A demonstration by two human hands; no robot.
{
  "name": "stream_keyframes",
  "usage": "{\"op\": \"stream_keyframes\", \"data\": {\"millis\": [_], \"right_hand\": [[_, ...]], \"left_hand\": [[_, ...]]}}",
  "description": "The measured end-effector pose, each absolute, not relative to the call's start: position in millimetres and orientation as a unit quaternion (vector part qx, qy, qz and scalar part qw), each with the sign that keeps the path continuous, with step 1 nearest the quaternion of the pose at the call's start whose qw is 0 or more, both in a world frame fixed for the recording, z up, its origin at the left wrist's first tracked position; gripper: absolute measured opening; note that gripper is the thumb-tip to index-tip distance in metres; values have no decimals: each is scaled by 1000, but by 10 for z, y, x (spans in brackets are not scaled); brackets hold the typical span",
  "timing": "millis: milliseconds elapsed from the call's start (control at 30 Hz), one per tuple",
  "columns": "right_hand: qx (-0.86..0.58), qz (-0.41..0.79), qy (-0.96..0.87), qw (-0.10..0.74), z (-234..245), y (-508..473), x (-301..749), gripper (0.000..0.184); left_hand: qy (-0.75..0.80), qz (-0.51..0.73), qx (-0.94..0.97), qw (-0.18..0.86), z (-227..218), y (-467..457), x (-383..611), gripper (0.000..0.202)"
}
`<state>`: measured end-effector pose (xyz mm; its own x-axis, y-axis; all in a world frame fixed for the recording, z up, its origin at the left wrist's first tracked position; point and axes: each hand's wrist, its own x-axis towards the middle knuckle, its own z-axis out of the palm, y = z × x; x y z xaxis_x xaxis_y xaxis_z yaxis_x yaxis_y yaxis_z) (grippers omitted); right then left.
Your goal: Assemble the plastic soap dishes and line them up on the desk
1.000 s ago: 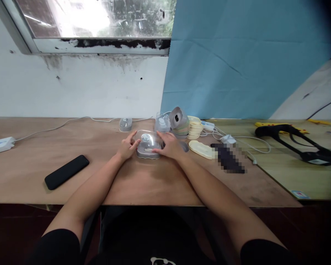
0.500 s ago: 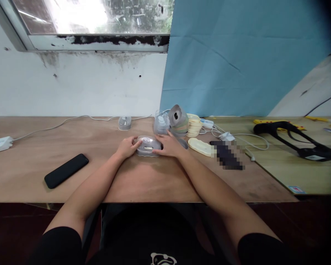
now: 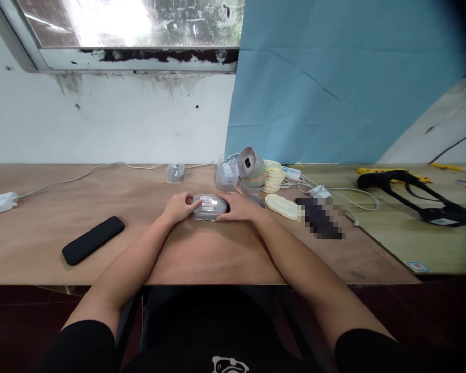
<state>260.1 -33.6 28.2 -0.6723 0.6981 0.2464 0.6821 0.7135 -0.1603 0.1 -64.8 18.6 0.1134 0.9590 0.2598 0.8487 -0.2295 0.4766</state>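
Note:
In the head view, a grey oval plastic case (image 3: 209, 208) with a clear cover lies on the brown tabletop (image 3: 217, 254). My left hand (image 3: 179, 207) grips its left end, the thumb lying on top. On the right end, my right hand (image 3: 238, 205) is wrapped round the case, its thumb at the front lower edge and its fingers behind. Just behind my right hand are a clear plastic piece (image 3: 227, 175) and a stack of grey and coloured shells (image 3: 253, 181). Part of a grey flat piece (image 3: 257, 199) shows beyond my right wrist.
A smaller grey case (image 3: 175, 173) stands near the wall. To the left lie a black phone (image 3: 93, 240) and a white power strip (image 3: 0, 204). Stacked cream pads (image 3: 274, 178), a loose cream pad (image 3: 283, 206), white cables (image 3: 357, 189) and a black strap frame (image 3: 415, 199) are at right.
My right thumb has slid from the case's top down to its front edge. My left thumb has moved slightly further onto the top. The case stays in place.

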Motion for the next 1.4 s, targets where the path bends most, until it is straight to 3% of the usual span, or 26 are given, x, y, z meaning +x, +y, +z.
{"op": "stream_keyframes", "data": {"millis": [100, 333, 667, 800, 967, 1100, 1400], "right_hand": [[-394, 30, -908, 141, 241, -333, 2591, 106], [-398, 7, -900, 178, 230, -365, 2549, 99], [-381, -40, -889, 248, 256, -373, 2523, 99], [-378, -38, -888, 259, 272, -406, 2490, 101], [-389, -45, -877, 277, 248, -402, 2476, 101], [-403, -39, -870, 281, 218, -363, 2510, 91], [-399, -21, -878, 265, 213, -351, 2501, 74]], "left_hand": [[613, 234, 750, 86, 196, -638, 8, 55], [578, 226, 773, 133, 201, -639, -29, 57], [492, 466, 557, 481, 164, -535, -20, 61], [458, 496, 504, 539, 160, -523, -40, 53], [478, 573, 399, 533, 228, -366, -158, 46], [557, 633, 309, 439, 339, -57, -369, 57], [690, 581, 306, 306, 504, 472, -462, 58]]}}
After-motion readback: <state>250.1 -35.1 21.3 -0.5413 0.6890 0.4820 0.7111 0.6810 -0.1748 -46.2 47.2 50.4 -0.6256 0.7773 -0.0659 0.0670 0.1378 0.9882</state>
